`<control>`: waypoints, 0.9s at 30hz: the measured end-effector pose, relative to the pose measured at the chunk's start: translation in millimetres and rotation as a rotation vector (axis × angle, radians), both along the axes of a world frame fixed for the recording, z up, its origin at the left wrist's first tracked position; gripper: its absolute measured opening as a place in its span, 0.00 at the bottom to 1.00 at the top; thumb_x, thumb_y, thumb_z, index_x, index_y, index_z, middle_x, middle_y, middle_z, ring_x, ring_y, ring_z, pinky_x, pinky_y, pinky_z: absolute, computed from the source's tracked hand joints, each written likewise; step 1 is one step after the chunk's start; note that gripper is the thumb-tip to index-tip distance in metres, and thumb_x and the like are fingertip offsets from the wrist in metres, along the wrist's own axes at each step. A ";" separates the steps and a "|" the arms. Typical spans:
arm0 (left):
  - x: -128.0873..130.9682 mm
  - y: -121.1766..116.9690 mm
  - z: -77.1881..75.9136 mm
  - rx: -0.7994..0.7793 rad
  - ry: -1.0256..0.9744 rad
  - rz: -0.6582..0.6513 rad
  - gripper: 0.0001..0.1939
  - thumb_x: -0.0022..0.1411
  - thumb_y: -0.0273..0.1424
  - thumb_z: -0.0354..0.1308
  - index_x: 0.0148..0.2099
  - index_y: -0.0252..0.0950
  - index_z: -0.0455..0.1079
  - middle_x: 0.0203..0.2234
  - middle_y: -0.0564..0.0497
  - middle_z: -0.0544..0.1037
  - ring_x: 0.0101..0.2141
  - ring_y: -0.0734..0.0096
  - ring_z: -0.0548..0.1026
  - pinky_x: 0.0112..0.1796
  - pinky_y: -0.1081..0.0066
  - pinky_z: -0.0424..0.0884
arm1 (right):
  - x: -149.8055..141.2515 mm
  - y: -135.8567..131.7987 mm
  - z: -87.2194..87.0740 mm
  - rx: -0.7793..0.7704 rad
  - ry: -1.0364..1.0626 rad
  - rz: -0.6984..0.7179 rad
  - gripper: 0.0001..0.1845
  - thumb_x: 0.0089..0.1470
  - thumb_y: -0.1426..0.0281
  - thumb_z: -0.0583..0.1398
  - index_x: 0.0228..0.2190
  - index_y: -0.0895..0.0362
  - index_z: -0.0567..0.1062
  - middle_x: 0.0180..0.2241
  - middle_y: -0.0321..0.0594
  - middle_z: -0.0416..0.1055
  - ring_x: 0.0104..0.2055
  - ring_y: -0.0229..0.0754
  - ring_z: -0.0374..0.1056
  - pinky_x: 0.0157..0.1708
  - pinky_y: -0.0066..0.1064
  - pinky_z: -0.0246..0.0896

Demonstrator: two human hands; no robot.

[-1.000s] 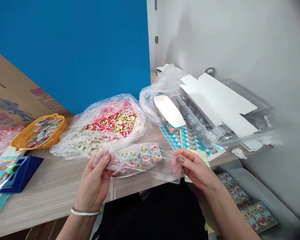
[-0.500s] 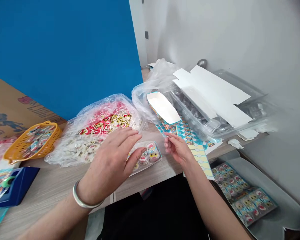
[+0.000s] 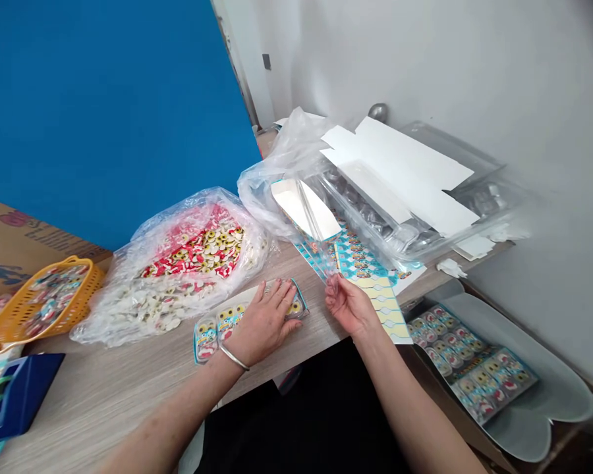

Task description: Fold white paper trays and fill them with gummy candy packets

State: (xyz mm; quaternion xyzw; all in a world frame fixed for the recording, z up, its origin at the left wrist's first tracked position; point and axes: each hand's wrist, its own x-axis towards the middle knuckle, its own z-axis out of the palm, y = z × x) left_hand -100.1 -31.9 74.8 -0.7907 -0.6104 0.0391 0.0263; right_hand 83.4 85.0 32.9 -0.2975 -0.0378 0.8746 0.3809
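Note:
My left hand (image 3: 263, 324) lies flat, fingers stretched out, over a long clear-topped pack (image 3: 206, 337) of small printed eye-and-mouth pieces on the table. The hand covers the pack's middle; both ends show. My right hand (image 3: 350, 307) is closed in a pinch on the lower end of a long, narrow piece of clear plastic (image 3: 312, 214). That plastic rises away from me, in front of an open paper tray (image 3: 289, 192) with a white inside. Beneath the right wrist are printed sheets, among them a yellow label sheet (image 3: 390, 309).
A plastic bag (image 3: 128, 303) of loose red, white and yellow pieces lies behind the pack. At left stand an orange basket (image 3: 86, 296) and a blue tape dispenser (image 3: 34, 395). White card (image 3: 400, 171) covers clear trays at right. Filled packs (image 3: 494, 382) sit in a lower bin.
My left hand has come down from above the table onto the pack. A long piece of clear plastic now shows upright from my right hand. The view has shifted slightly right.

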 end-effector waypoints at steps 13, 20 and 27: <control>5.2 -10.6 -20.2 0.108 -0.041 0.046 0.30 0.75 0.41 0.45 0.71 0.29 0.51 0.68 0.37 0.59 0.68 0.50 0.56 0.66 0.41 0.50 | -37.2 -9.5 0.8 0.353 -0.333 0.210 0.16 0.50 0.65 0.66 0.42 0.56 0.75 0.23 0.30 0.71 0.17 0.32 0.61 0.13 0.21 0.48; 4.6 -5.7 -7.9 0.066 -0.101 0.045 0.36 0.70 0.47 0.53 0.69 0.29 0.55 0.68 0.34 0.57 0.69 0.45 0.52 0.66 0.41 0.48 | -43.5 -7.4 -4.5 0.352 -0.324 0.260 0.17 0.47 0.66 0.67 0.41 0.57 0.76 0.23 0.30 0.71 0.17 0.29 0.56 0.13 0.19 0.41; -11.4 -1.5 1.8 -0.016 -0.093 0.029 0.41 0.62 0.52 0.60 0.69 0.38 0.57 0.71 0.38 0.53 0.68 0.27 0.46 0.61 0.26 0.43 | -40.0 -5.9 -5.8 0.330 -0.255 0.254 0.16 0.48 0.67 0.68 0.40 0.56 0.78 0.23 0.31 0.72 0.16 0.28 0.57 0.12 0.18 0.42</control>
